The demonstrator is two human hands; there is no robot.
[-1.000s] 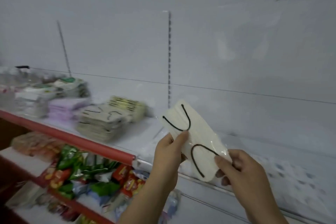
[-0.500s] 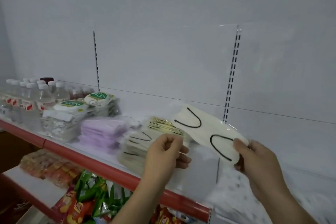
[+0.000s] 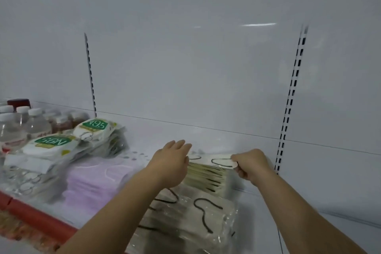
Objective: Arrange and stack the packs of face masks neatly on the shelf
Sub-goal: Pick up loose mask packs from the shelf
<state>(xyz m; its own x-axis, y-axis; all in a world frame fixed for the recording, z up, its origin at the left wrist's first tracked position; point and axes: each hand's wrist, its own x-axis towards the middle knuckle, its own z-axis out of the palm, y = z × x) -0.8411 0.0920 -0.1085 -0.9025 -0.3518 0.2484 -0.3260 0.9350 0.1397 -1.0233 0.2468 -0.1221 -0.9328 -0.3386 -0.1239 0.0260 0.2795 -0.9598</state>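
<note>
The white metal shelf [image 3: 309, 202] carries two stacks of clear-wrapped cream face masks with black ear loops, a near stack [image 3: 191, 218] and a far stack [image 3: 206, 175]. On the far stack lies the top cream mask pack [image 3: 221, 162]. The left hand [image 3: 171, 163] rests flat on that pack's left part, fingers straight. The right hand [image 3: 250, 165] pinches its right end with curled fingers.

Left hand [image 3: 171, 161] flat (fingers straight), right hand [image 3: 250, 164] pinching, arms outstretched
</note>
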